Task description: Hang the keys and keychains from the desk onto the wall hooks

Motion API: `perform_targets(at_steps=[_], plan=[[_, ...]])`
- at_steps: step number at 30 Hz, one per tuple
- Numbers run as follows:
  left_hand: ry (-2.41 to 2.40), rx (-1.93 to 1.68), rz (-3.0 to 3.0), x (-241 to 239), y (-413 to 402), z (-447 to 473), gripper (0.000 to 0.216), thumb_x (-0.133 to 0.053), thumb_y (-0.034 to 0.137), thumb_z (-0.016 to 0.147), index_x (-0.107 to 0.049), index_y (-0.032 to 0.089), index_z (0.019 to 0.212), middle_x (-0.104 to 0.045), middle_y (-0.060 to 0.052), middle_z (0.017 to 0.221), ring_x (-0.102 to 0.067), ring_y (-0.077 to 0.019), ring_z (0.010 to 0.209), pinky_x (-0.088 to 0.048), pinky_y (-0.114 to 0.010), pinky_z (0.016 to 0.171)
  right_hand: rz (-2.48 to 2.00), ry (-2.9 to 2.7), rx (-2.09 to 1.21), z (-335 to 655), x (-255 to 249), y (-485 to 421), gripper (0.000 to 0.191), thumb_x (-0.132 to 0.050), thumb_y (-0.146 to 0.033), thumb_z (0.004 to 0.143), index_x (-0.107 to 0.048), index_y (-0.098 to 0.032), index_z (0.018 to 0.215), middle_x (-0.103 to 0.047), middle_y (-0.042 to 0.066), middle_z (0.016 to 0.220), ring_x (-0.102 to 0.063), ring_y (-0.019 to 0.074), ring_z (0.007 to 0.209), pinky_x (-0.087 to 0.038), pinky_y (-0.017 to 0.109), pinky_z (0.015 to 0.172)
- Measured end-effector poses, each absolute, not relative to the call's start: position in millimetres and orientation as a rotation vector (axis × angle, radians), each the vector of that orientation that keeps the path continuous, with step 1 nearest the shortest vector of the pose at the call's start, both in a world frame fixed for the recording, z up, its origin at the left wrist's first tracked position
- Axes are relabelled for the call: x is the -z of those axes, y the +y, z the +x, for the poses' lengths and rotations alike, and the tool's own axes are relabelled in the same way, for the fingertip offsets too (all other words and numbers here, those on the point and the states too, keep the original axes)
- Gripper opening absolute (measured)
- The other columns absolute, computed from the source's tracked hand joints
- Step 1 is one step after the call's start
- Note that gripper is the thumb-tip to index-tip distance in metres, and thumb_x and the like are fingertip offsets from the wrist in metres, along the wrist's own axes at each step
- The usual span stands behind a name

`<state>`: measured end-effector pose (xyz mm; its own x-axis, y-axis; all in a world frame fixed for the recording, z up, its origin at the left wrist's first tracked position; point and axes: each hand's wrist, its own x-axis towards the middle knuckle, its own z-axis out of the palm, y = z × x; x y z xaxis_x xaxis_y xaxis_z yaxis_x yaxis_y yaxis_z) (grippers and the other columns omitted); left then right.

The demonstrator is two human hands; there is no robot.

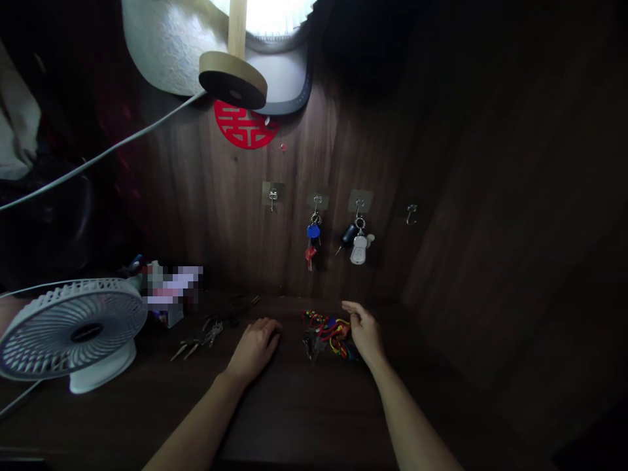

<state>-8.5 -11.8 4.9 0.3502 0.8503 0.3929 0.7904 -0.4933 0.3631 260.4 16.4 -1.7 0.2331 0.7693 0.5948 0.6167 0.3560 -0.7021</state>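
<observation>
My left hand (256, 347) rests on the dark wooden tabletop (294, 418), fingers curled under, nothing visible in it. My right hand (364, 330) lies just right of a pile of keys with red, yellow and blue cords (328, 332), its fingers touching the pile and partly spread. Loose silver keys (199, 340) lie left of my left hand. On the wall above, several adhesive hooks: one bare (273, 196), one with blue and red keys (313, 235), one with a black fob and white tag (357, 242), one bare at the right (411, 213).
A white desk fan (73, 330) stands at the left on the table. Beside it is a blurred box (171, 294). A lamp base (233, 80), white cable (98, 157) and red paper cut-out (245, 127) are higher up. A dark wood panel closes the right side.
</observation>
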Motion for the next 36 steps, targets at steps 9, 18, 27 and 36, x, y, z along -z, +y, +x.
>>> perform_targets(at_steps=[9, 18, 27, 36], plan=[[0.998, -0.663, 2.785, -21.1, -38.4, 16.6, 0.040, -0.046, 0.034, 0.088, -0.043, 0.033, 0.129, -0.047, -0.001, 0.135, -0.044, -0.0203, 0.120, -0.034, -0.036, 0.099, -1.499, -1.642, -0.126, 255.6, 3.1, 12.2, 0.033, -0.040, -0.008, 0.074, -0.067, -0.024, 0.084, -0.071, 0.002, 0.083, -0.065, 0.0186, 0.083, -0.048, 0.035, 0.080], [1.118, -0.662, 2.689, -16.7, -33.1, 11.8, 0.029, -0.039, 0.039, 0.091, -0.058, 0.027, 0.110, -0.058, -0.003, 0.120, -0.048, -0.0204, 0.115, -0.037, -0.036, 0.096, -1.342, -1.668, -0.363, 237.7, 5.0, 9.6, 0.035, -0.041, -0.007, 0.074, -0.066, -0.024, 0.091, -0.072, 0.003, 0.087, -0.066, 0.0173, 0.086, -0.049, 0.033, 0.083], [1.619, -0.801, 2.595, -11.8, -16.4, -8.5, 0.034, -0.033, 0.034, 0.093, -0.064, 0.019, 0.087, -0.064, -0.006, 0.091, -0.059, -0.0178, 0.085, -0.041, -0.030, 0.079, -1.074, -1.291, -0.762, 232.5, 5.4, 15.4, 0.025, -0.050, -0.029, 0.073, -0.062, -0.020, 0.094, -0.069, 0.005, 0.082, -0.067, 0.0179, 0.069, -0.052, 0.028, 0.055], [1.477, -0.819, 2.704, -19.8, -27.6, 1.6, 0.028, -0.038, 0.033, 0.091, -0.062, 0.021, 0.099, -0.064, -0.006, 0.101, -0.055, -0.0208, 0.098, -0.038, -0.036, 0.089, -1.147, -1.107, -0.721, 240.4, -0.6, 14.5, 0.032, -0.053, -0.037, 0.065, -0.062, -0.017, 0.089, -0.067, 0.006, 0.078, -0.055, 0.0129, 0.050, -0.038, 0.019, 0.033]])
